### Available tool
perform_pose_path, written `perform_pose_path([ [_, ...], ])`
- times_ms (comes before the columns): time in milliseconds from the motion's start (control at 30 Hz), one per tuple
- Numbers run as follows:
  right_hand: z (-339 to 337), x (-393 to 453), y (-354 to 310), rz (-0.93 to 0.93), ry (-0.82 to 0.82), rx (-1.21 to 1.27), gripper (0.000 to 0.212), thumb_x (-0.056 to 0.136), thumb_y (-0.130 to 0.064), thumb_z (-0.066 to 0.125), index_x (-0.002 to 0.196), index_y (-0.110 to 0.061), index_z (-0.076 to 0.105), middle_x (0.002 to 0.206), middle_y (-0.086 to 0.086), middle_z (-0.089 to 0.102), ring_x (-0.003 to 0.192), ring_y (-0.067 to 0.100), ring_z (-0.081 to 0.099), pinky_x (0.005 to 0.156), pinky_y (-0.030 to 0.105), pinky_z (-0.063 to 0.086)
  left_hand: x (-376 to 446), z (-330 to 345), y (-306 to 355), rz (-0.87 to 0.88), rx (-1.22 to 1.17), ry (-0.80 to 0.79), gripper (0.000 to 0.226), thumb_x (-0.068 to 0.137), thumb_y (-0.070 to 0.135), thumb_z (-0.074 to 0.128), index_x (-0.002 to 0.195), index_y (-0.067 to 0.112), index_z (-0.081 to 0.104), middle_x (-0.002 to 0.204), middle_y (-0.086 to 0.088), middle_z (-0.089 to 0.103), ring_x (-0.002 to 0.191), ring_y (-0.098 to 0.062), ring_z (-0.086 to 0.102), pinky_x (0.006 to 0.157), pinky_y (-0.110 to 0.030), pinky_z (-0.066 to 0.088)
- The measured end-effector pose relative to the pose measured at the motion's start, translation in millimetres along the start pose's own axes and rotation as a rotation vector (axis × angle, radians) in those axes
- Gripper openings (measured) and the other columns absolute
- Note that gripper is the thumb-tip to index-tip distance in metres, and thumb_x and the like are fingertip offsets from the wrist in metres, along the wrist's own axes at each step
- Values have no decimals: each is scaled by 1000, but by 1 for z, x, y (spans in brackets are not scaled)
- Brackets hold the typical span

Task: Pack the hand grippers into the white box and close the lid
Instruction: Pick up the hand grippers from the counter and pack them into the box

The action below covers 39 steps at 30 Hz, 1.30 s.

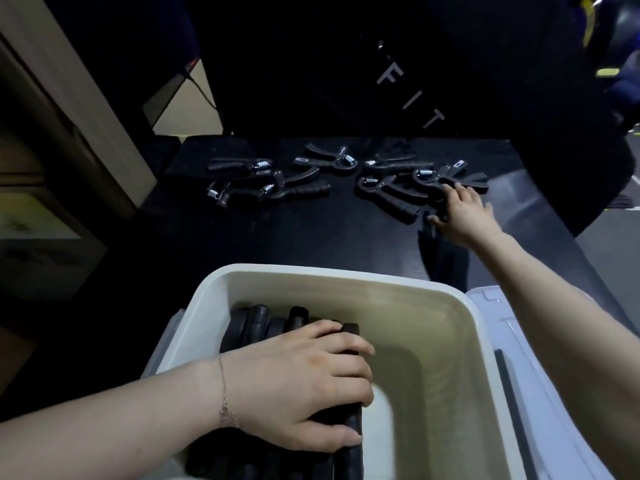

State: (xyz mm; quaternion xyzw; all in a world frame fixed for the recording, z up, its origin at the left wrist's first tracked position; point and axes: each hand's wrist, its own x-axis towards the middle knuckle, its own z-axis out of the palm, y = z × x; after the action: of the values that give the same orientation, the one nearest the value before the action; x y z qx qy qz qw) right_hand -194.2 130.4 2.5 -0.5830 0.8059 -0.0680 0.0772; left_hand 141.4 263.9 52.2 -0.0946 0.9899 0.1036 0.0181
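The white box (pixel 464 327) stands open at the near edge of a black table. Several black hand grippers (pixel 263 323) stand packed along its left side. My left hand (pixel 304 386) is inside the box, fingers curled over the packed grippers and holding them against the left wall. Several loose hand grippers (pixel 301 181) with metal springs lie scattered at the table's far side. My right hand (pixel 464 213) reaches out to the rightmost gripper (pixel 450 176), fingers touching its handles. The lid (pixel 554 393) lies beside the box on the right.
The black table (pixel 311 237) ends at the right behind my right arm. A dark panel with white letters (pixel 408 95) rises behind the table. Wooden furniture (pixel 69 98) stands at the left.
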Motion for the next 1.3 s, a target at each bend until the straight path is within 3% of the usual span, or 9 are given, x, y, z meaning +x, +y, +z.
perform_pose_path([
  [167, 15, 27, -2, 64, -10, -8, 73, 93, -36, 49, 148, -4, 14, 157, 14, 11, 145, 30, 9, 113, 57, 11, 1, 1, -1, -2, -31, -8, 32, 91, 54, 40, 107, 30, 54, 116, 16, 55, 134, -9, 31, 113, -40, 25],
  [433, 23, 33, -4, -7, 310, -85, 28, 88, 10, 36, 113, 16, 47, 119, 35, 46, 113, 48, 44, 88, 57, 39, 1, 3, 0, -7, -45, 1, 33, 90, 54, 40, 104, 28, 56, 115, 15, 56, 133, -9, 32, 112, -44, 26],
  [600, 21, 24, -5, -12, 289, 13, 24, 87, 8, 44, 108, 17, 51, 115, 37, 47, 108, 50, 46, 88, 53, 41, 4, 1, 1, -10, -52, -1, 32, 89, 52, 45, 104, 26, 57, 113, 13, 57, 131, -11, 33, 111, -40, 22],
  [733, 7, 5, -3, 8, 258, 112, 36, 80, -16, 69, 101, 11, 57, 109, 36, 53, 101, 49, 52, 85, 48, 43, 4, 1, 2, -15, -66, -18, 31, 90, 51, 45, 104, 26, 56, 113, 14, 57, 131, -10, 33, 111, -39, 20],
  [833, -14, -17, -9, -27, 364, 219, 22, 79, -13, 50, 91, 3, 60, 102, 34, 58, 95, 47, 54, 76, 45, 42, 4, 1, 3, -18, -73, -3, 31, 90, 50, 45, 104, 26, 57, 113, 15, 58, 132, -9, 32, 111, -38, 21],
  [933, -37, -40, -15, -115, 482, 305, 17, 81, -12, 54, 94, -4, 62, 100, 28, 60, 94, 42, 55, 69, 35, 34, 3, 2, 4, -28, -73, 1, 32, 89, 51, 45, 105, 26, 57, 117, 15, 58, 136, -7, 28, 115, -37, 16],
  [1033, -59, -76, -29, -262, 567, 412, 33, 79, -3, 62, 112, -4, 61, 111, 22, 60, 102, 35, 56, 85, 32, 39, 1, 0, 8, -32, -72, 35, 32, 87, 49, 47, 105, 26, 62, 125, 15, 56, 139, -8, 25, 117, -35, 8],
  [1167, -85, -138, -51, -450, 649, 558, 34, 79, 5, 61, 113, -2, 58, 107, 15, 61, 88, 13, 56, 79, 14, 42, 1, -1, 24, 25, 55, 73, 32, 88, 38, 40, 96, 24, 69, 104, 9, 68, 117, -12, 54, 108, -32, 25],
  [1300, -104, -201, -71, -488, 567, 843, 34, 83, 1, 63, 114, -10, 55, 100, -3, 57, 83, 5, 55, 77, 24, 51, -9, 2, 29, -30, 117, 42, 44, 92, 43, 26, 112, 29, 63, 121, 11, 61, 129, -10, 42, 110, -36, 26],
])
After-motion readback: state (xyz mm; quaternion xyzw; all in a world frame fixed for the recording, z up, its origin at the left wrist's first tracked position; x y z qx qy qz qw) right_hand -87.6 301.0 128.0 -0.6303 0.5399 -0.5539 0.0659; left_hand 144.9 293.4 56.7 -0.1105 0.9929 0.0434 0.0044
